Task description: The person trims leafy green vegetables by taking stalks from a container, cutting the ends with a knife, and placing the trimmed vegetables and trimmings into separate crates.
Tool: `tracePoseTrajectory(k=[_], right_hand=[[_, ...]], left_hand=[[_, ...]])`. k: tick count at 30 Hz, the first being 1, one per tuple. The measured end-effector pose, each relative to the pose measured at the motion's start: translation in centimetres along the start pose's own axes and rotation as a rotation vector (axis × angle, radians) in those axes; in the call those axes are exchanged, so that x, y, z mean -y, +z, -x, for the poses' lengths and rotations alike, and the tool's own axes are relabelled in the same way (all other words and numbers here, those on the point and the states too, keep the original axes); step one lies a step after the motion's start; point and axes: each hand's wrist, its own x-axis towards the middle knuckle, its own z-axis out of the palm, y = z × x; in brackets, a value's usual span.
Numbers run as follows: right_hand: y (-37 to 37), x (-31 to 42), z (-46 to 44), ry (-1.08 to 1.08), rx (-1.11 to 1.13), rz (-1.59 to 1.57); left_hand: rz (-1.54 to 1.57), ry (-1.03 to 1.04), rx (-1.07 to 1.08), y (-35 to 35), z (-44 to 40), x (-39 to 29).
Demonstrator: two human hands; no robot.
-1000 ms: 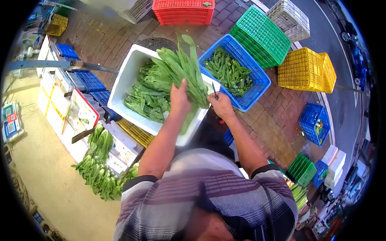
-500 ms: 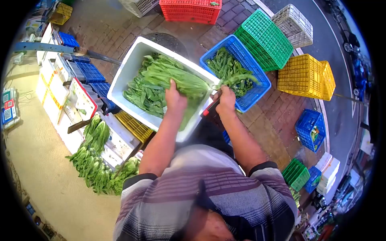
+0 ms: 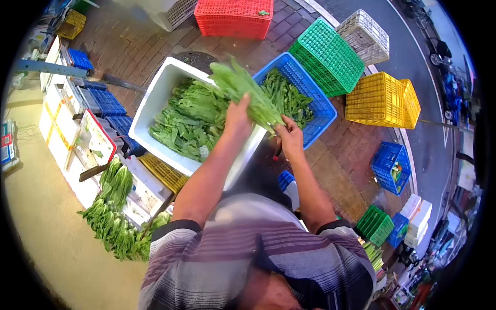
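Observation:
My left hand [image 3: 238, 118] is wrapped round a bunch of leafy greens [image 3: 240, 90], held above the right edge of a white foam box [image 3: 142, 120]. More greens [image 3: 188, 116] lie inside that box. At the stem end of the bunch, my right hand [image 3: 290, 138] is closed, with its fingers at the stems. A small tool [image 3: 277, 153] with a red end sticks out below the right palm; its blade is hidden. Behind my right hand a blue basket [image 3: 325, 114] holds darker green vegetables [image 3: 285, 93].
Beyond the boxes stand a red crate [image 3: 233, 20], a green crate [image 3: 328, 58] and a yellow crate [image 3: 375, 101]. A blue crate [image 3: 391, 166] is at the right. Heads of lettuce [image 3: 116, 191] lie on foam boxes at the left, near a metal pole [image 3: 57, 68].
The bunch has risen from lying over the box to a tilted position above its edge. My left hand has moved up and right. The loose stem piece over the blue basket is gone.

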Motion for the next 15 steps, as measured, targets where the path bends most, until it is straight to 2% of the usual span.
tracePoseTrajectory(k=[1,3,5,9,10,13,15], right_hand=[[-0.7,-0.2,-0.1,0.055,-0.024,-0.209],[-2.3,0.1,0.0,0.164,-0.073,-0.624],[-3.7,1.0,0.5,0.253,-0.084,-0.834],[-6.5,-1.3,0.4,0.331,-0.039,-1.171],[-6.9,-1.5,0.6,0.324,-0.017,-1.228],[-7.2,-1.4,1.6,0.285,0.007,-1.334],[-7.3,-1.9,1.8,0.272,0.024,-1.382]], left_hand=[[-0.004,-0.004,0.097,0.8,-0.2,0.2],[-0.129,-0.161,0.173,1.5,-0.7,-0.3],[-0.190,-0.238,0.218,2.6,-1.5,-0.4],[-0.201,-0.109,0.139,6.7,-2.7,0.3],[-0.354,0.026,0.234,6.3,-4.2,1.9],[-1.183,0.316,-0.162,6.6,-6.3,4.8],[-1.082,0.085,0.031,5.8,-5.6,5.2]])
